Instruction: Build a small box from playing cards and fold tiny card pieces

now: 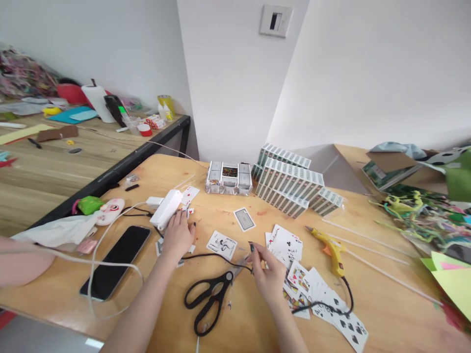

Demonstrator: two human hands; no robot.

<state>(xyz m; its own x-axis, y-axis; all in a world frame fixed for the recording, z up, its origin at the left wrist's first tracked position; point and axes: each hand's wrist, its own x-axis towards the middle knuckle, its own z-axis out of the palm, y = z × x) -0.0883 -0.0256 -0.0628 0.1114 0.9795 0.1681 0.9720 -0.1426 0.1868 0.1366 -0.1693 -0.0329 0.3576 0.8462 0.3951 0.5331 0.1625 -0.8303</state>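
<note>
My left hand [179, 236] rests beside a white power strip [166, 209], fingers reaching down to the table and thumb apart. Small cut playing-card pieces [190, 212] lie by its fingertips and under the wrist. My right hand [268, 272] is closed in a pinch over the scissors' tips; what it holds, if anything, is too small to make out. A black cable [215, 255] runs up to this hand and reappears beyond it. Black-handled scissors [213, 296] lie partly spread between my arms. A joker card [222, 245] and a face-down card [244, 219] lie ahead.
A yellow glue gun [333, 250] and loose playing cards [338, 306] lie right. Behind stand a card-covered case-like model [228, 177] and stacked card boxes [290, 181]. White sticks [390, 277] lie far right. Left are a phone [116, 262] and a white cable [96, 245].
</note>
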